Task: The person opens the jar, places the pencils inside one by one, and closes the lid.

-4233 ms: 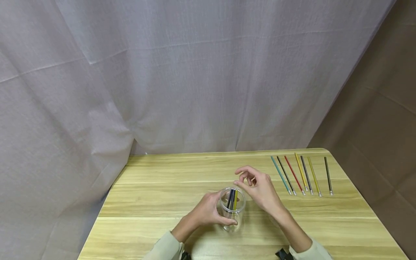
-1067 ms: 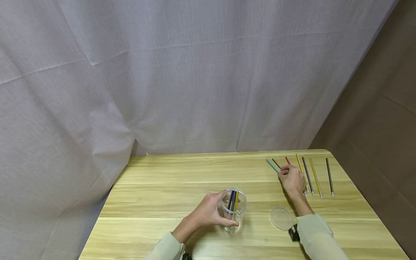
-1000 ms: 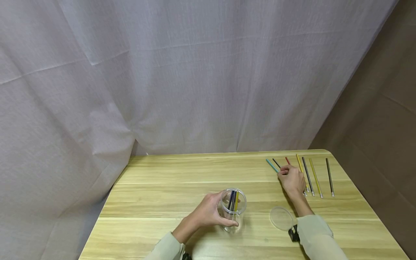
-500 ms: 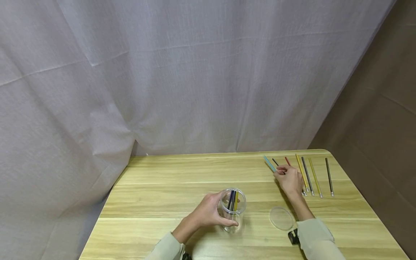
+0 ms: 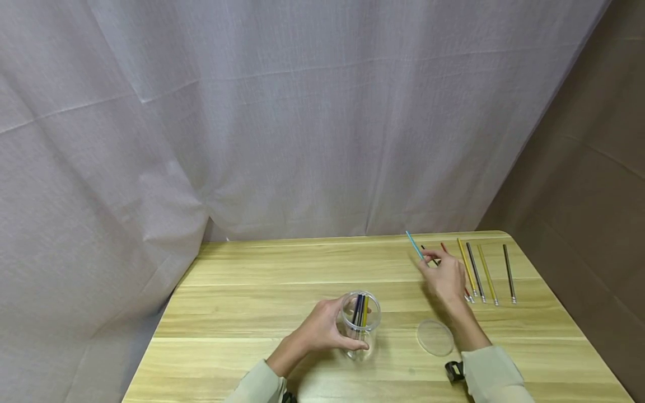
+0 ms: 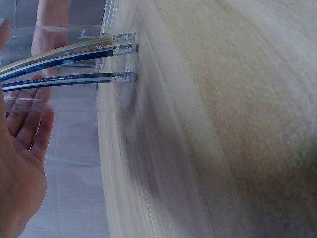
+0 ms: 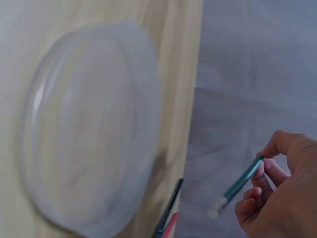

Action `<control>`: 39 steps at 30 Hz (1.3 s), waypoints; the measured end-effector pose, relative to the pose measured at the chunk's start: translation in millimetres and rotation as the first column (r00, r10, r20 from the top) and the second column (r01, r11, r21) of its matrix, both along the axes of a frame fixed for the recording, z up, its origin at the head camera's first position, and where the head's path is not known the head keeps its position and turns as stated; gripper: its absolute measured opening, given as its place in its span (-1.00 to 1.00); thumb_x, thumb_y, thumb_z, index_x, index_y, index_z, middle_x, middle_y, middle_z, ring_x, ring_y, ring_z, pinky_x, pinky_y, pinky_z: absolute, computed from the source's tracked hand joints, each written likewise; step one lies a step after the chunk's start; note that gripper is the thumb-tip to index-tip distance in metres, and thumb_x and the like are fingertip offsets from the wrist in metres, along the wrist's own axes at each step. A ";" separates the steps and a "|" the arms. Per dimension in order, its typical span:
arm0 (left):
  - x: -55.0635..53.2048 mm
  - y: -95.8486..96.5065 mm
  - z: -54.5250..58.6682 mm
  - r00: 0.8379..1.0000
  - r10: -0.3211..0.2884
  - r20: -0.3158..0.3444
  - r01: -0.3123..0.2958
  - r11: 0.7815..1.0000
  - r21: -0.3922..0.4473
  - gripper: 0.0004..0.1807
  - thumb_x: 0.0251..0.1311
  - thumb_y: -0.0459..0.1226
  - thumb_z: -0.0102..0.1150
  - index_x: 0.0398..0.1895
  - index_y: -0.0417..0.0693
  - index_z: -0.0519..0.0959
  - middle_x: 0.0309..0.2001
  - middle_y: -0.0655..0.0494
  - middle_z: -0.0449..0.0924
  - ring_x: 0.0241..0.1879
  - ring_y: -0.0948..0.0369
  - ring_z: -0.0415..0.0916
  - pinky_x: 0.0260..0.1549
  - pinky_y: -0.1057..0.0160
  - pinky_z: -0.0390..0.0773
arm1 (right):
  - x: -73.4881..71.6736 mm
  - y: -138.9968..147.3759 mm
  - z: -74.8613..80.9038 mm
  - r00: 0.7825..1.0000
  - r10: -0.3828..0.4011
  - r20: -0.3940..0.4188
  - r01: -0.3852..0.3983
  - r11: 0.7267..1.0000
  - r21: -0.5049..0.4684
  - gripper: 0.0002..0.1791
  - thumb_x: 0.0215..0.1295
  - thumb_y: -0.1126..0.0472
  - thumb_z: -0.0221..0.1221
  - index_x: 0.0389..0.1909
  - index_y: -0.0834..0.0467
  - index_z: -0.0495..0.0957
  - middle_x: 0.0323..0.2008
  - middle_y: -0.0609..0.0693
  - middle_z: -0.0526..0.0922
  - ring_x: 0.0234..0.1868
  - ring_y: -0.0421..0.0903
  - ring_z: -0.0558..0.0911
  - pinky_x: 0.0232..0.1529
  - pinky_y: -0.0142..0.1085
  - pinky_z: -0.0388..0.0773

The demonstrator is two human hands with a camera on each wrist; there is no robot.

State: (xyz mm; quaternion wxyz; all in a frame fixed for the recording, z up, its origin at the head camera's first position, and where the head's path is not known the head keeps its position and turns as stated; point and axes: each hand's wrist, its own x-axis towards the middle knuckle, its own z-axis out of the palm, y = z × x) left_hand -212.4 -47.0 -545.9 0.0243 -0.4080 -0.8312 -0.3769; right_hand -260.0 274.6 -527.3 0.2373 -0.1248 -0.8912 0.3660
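My left hand (image 5: pixel 321 327) grips a clear plastic jar (image 5: pixel 361 336) standing on the table, fingers and thumb around its side. Inside the jar lean three pencils, a yellow pencil (image 6: pixel 74 49) and two dark ones, eraser ends down in the left wrist view. At the right, my right hand (image 5: pixel 445 277) pinches a teal pencil (image 5: pixel 414 244) between thumb and fingers, raised off the table. Its eraser end (image 7: pixel 216 207) points down toward the tabletop in the right wrist view. Just beside that hand lie a black pencil (image 5: pixel 430 255) and a red pencil (image 5: pixel 444 247), partly hidden by it.
A clear round lid (image 5: pixel 435 338) lies on the wooden table (image 5: pixel 242 313) between the jar and the right forearm. Farther right are several more pencils, including a yellow pencil (image 5: pixel 467 267) and a dark pencil (image 5: pixel 509 274). A grey curtain (image 5: pixel 302 140) hangs behind the table.
The right hand has gone from beside the jar to the row of pencils and lifted the teal one, moving slightly left. The lid now shows on the table. The left hand keeps its hold.
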 end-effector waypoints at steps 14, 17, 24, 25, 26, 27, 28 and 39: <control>-0.6 1.2 0.4 1.000 0.002 0.012 -0.002 1.000 -0.001 0.01 -0.14 0.11 0.74 0.41 0.02 0.48 -0.03 0.20 0.77 -0.04 0.35 0.67 0.10 0.32 0.62 | 16.7 -24.0 43.1 0.978 0.123 -0.166 -0.129 0.991 -0.027 -0.82 0.12 0.38 0.27 -0.26 0.19 0.76 -0.52 0.02 0.56 -0.53 -0.22 0.33 -0.52 -0.38 0.22; -0.7 1.6 0.9 1.000 0.000 0.022 0.000 1.000 -0.001 0.00 -0.13 0.11 0.73 0.41 0.01 0.48 -0.02 0.19 0.76 -0.03 0.34 0.67 0.11 0.31 0.62 | 21.2 -28.5 51.9 0.970 0.146 -0.193 -0.156 0.987 -0.037 -0.85 0.13 0.39 0.27 -0.30 0.17 0.74 -0.55 -0.03 0.47 -0.53 -0.22 0.32 -0.53 -0.39 0.21; -1.1 2.0 0.5 1.000 0.001 0.008 -0.001 1.000 -0.001 0.01 -0.14 0.11 0.74 0.41 0.02 0.49 -0.04 0.21 0.77 -0.05 0.36 0.66 0.10 0.32 0.62 | 31.6 -37.2 71.5 0.951 0.176 -0.253 -0.197 0.979 -0.059 -0.85 0.15 0.42 0.28 -0.32 0.15 0.73 -0.59 0.03 0.44 -0.52 -0.17 0.34 -0.53 -0.43 0.20; -1.1 2.1 0.5 1.000 0.000 0.007 0.000 1.000 -0.001 0.01 -0.14 0.11 0.74 0.41 0.02 0.49 -0.04 0.22 0.76 -0.05 0.36 0.66 0.10 0.33 0.62 | 33.1 -38.3 74.3 0.949 0.179 -0.258 -0.202 0.977 -0.065 -0.85 0.15 0.42 0.28 -0.33 0.15 0.74 -0.59 0.04 0.44 -0.52 -0.18 0.34 -0.54 -0.44 0.20; -1.2 2.3 0.5 1.000 0.000 0.007 0.000 1.000 -0.001 0.01 -0.14 0.11 0.73 0.41 0.03 0.49 -0.05 0.22 0.76 -0.05 0.36 0.66 0.10 0.33 0.62 | 34.5 -39.2 77.0 0.947 0.184 -0.263 -0.210 0.975 -0.072 -0.85 0.15 0.42 0.28 -0.32 0.15 0.74 -0.59 0.04 0.45 -0.52 -0.18 0.35 -0.55 -0.44 0.19; -1.4 2.4 0.4 1.000 0.001 0.007 -0.001 1.000 -0.002 0.00 -0.14 0.11 0.73 0.41 0.04 0.48 -0.05 0.22 0.76 -0.05 0.36 0.66 0.10 0.33 0.62 | 35.8 -40.2 79.6 0.946 0.188 -0.265 -0.216 0.973 -0.079 -0.85 0.15 0.42 0.28 -0.32 0.15 0.74 -0.58 0.02 0.46 -0.51 -0.19 0.35 -0.55 -0.45 0.19; -1.5 2.6 0.3 1.000 0.001 0.007 -0.001 1.000 -0.002 0.00 -0.14 0.11 0.73 0.41 0.04 0.48 -0.05 0.23 0.76 -0.05 0.36 0.66 0.10 0.33 0.62 | 37.1 -41.2 81.9 0.945 0.192 -0.266 -0.222 0.971 -0.086 -0.85 0.15 0.43 0.28 -0.32 0.15 0.74 -0.57 0.02 0.46 -0.51 -0.19 0.35 -0.56 -0.45 0.19; -0.4 3.1 1.5 1.000 0.007 -0.001 -0.007 1.000 -0.006 -0.01 -0.15 0.10 0.74 0.39 0.02 0.50 -0.06 0.21 0.77 -0.05 0.34 0.67 0.09 0.33 0.62 | 51.1 -51.5 102.7 0.931 0.214 -0.295 -0.256 0.960 -0.110 -0.87 0.21 0.41 0.28 -0.33 0.13 0.72 -0.52 0.09 0.50 -0.49 -0.14 0.37 -0.53 -0.45 0.21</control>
